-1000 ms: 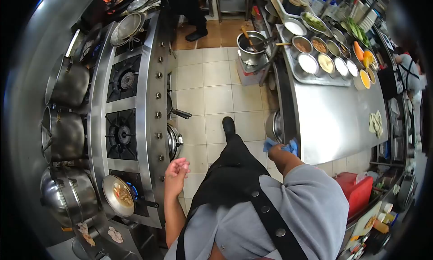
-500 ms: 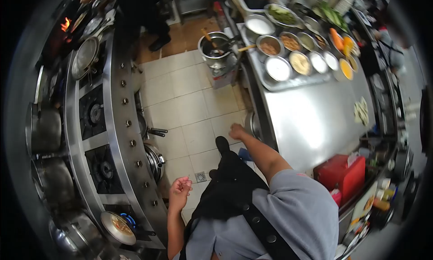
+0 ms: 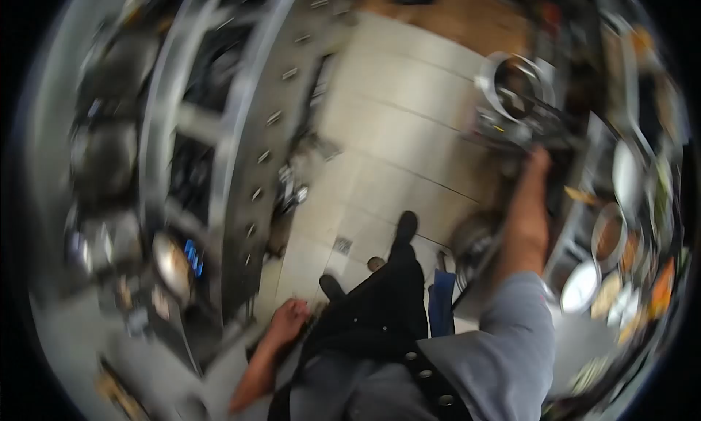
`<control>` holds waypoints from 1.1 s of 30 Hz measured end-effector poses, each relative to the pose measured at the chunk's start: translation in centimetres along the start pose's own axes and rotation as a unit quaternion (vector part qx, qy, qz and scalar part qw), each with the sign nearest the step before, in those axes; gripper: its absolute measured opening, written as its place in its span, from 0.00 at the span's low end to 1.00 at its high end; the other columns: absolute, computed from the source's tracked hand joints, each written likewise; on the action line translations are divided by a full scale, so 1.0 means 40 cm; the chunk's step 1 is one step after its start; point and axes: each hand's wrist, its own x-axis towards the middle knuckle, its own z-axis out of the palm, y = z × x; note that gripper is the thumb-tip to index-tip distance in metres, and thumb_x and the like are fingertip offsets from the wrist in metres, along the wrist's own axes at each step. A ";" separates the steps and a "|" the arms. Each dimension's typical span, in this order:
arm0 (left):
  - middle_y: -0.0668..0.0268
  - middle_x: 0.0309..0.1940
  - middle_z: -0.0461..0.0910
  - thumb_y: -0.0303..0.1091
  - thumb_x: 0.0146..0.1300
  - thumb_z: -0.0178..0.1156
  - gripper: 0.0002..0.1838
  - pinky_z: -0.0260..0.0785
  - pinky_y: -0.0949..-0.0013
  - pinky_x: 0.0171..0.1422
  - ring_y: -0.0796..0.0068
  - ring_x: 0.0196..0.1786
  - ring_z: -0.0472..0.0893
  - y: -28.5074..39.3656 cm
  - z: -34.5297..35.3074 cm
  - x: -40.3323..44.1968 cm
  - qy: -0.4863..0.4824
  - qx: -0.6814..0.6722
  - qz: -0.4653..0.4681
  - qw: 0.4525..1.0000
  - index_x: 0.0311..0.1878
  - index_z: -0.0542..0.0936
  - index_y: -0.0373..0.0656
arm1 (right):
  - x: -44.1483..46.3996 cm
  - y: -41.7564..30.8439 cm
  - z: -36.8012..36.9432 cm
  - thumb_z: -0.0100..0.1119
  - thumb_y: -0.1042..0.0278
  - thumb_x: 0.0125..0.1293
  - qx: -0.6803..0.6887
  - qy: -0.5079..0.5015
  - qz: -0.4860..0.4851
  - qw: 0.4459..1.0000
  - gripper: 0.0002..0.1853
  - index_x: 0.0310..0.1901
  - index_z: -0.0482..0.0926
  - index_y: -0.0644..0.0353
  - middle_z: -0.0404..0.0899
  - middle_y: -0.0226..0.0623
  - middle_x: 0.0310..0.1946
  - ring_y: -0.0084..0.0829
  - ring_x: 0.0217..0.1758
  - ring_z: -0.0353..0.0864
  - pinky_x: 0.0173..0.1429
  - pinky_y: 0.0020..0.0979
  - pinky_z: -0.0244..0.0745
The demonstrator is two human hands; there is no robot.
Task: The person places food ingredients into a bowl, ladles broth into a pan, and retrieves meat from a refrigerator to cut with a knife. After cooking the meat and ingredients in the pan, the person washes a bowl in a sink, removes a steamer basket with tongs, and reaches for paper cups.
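Note:
My right arm stretches forward, and my right hand [image 3: 539, 159] is at the near side of a metal pot [image 3: 488, 81]. Dark long-handled utensils or handles [image 3: 549, 113] lie across the pot's rim just beyond my fingers. Motion smears this hand, so whether it grips one of them cannot be told. My left hand [image 3: 290, 317] hangs low by my apron [image 3: 365, 311], its fingers loosely bent and nothing visible in them. It is nearest to the stove's front end.
On the left runs a steel stove [image 3: 237, 129] with a pan [image 3: 173, 264] beside a blue flame. To the right, a steel counter bears several bowls, including a white-filled one [image 3: 581, 286]. Tiled floor [image 3: 394, 92] lies between them. A blue cloth [image 3: 442, 304] hangs beside my leg.
My view has turned right and moved forward, and the picture is now blurred. My right hand has gone from hanging over the floor to the pot. My left hand remains low.

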 end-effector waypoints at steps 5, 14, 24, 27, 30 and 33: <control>0.61 0.35 0.78 0.36 0.60 0.60 0.15 0.69 0.70 0.47 0.71 0.40 0.78 -0.038 -0.008 -0.036 0.025 -0.010 -0.050 0.998 0.46 0.74 0.38 | 0.073 -0.006 -0.128 0.46 0.64 0.63 0.215 -0.124 0.049 0.968 0.16 0.43 0.73 0.70 0.74 0.44 0.39 0.38 0.42 0.74 0.48 0.38 0.72; 0.69 0.33 0.77 0.28 0.60 0.57 0.10 0.67 0.76 0.37 0.83 0.33 0.73 -0.042 -0.109 -0.175 0.196 -0.143 0.059 0.968 0.45 0.75 0.39 | -0.382 -0.219 0.001 0.63 0.54 0.54 0.405 -0.109 0.277 0.864 0.35 0.52 0.62 0.75 0.71 0.57 0.43 0.50 0.46 0.75 0.55 0.57 0.70; 0.70 0.29 0.76 0.30 0.64 0.54 0.04 0.64 0.81 0.32 0.86 0.28 0.71 -0.427 -0.541 -0.395 0.664 -0.208 0.194 0.692 0.36 0.76 0.41 | -1.329 -0.181 0.373 0.47 0.79 0.59 -0.023 -0.346 0.298 0.889 0.32 0.66 0.51 0.56 0.76 0.45 0.30 0.33 0.31 0.78 0.31 0.29 0.77; 0.72 0.27 0.74 0.33 0.63 0.57 0.07 0.63 0.82 0.30 0.88 0.27 0.70 -0.552 -0.754 -0.499 0.749 -0.254 0.179 0.585 0.33 0.76 0.40 | -1.517 -0.229 0.480 0.45 0.79 0.59 -0.171 -0.417 0.187 0.873 0.36 0.69 0.45 0.56 0.76 0.40 0.30 0.24 0.21 0.71 0.19 0.22 0.66; 0.72 0.27 0.75 0.37 0.62 0.58 0.10 0.65 0.79 0.35 0.84 0.28 0.71 -0.694 -1.029 -0.538 0.756 -0.185 0.184 0.601 0.32 0.78 0.39 | -1.644 -0.242 0.572 0.42 0.63 0.66 -0.221 -0.415 0.122 0.874 0.23 0.60 0.61 0.64 0.71 0.31 0.23 0.18 0.17 0.64 0.15 0.20 0.58; 0.70 0.28 0.76 0.42 0.59 0.61 0.14 0.67 0.75 0.38 0.79 0.30 0.73 -0.761 -1.308 -0.576 0.785 -0.015 0.181 0.593 0.35 0.80 0.39 | -1.895 -0.340 0.625 0.38 0.34 0.65 -0.183 -0.406 0.116 0.888 0.33 0.47 0.70 0.62 0.64 0.25 0.18 0.18 0.16 0.62 0.14 0.21 0.55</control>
